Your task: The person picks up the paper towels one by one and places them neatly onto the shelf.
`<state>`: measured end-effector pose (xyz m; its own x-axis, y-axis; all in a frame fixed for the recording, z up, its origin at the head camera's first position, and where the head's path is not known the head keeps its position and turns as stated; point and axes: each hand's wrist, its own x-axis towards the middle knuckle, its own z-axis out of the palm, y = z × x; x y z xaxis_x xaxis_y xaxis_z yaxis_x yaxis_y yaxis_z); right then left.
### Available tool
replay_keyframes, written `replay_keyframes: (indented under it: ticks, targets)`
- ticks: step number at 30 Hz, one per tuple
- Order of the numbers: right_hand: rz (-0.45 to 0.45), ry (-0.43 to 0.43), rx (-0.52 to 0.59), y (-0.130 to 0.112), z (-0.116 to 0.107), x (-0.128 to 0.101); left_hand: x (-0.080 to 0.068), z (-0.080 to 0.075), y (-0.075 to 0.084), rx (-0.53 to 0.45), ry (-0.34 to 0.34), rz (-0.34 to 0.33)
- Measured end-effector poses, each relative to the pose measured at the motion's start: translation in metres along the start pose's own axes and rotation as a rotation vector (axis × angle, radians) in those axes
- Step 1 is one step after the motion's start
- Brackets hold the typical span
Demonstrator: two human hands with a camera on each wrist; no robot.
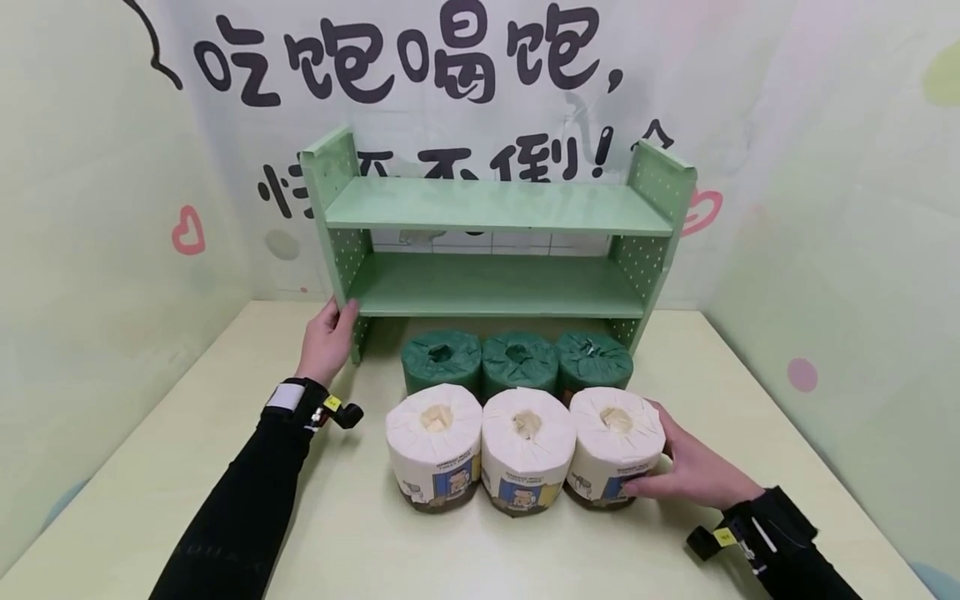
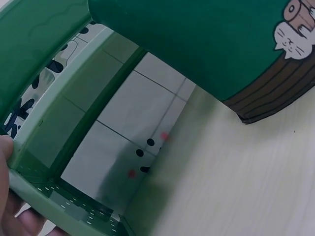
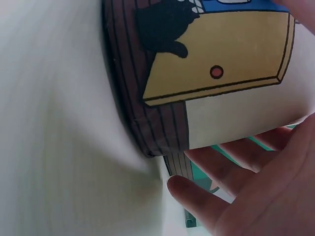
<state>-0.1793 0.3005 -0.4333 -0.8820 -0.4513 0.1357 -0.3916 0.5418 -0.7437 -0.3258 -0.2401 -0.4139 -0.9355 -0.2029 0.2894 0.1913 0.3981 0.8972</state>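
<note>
A green two-tier shelf with perforated side panels stands at the back. My left hand grips its left side panel, thumb in front; in the left wrist view the fingers wrap behind the panel. At the front right, my right hand holds a white-wrapped toilet paper roll, the thumb on its near side and the fingers around its far side. Two more white-wrapped rolls stand left of it, a middle roll and a left roll. All three stand upright in a row.
Three green-wrapped rolls stand in a row behind the white ones, before the shelf's lower opening. Everything stands on a pale wooden table. A printed cloth wall encloses the back and sides.
</note>
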Motion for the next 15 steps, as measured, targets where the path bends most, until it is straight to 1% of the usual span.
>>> replay_keyframes:
  ticks: [7, 11, 15]
  targets:
    - [-0.016, 0.011, 0.037, 0.0034, 0.0019, 0.0013, 0.0005, 0.0003, -0.0035, -0.008, -0.004, -0.005]
    - [-0.032, 0.02, 0.04, 0.0039, 0.0022, 0.0017, 0.0009, 0.0008, -0.0042, -0.006, -0.001, -0.001]
    - [-0.047, 0.039, 0.031, 0.003, 0.0009, 0.0012, 0.0007, 0.0016, -0.0018, -0.003, 0.002, -0.001]
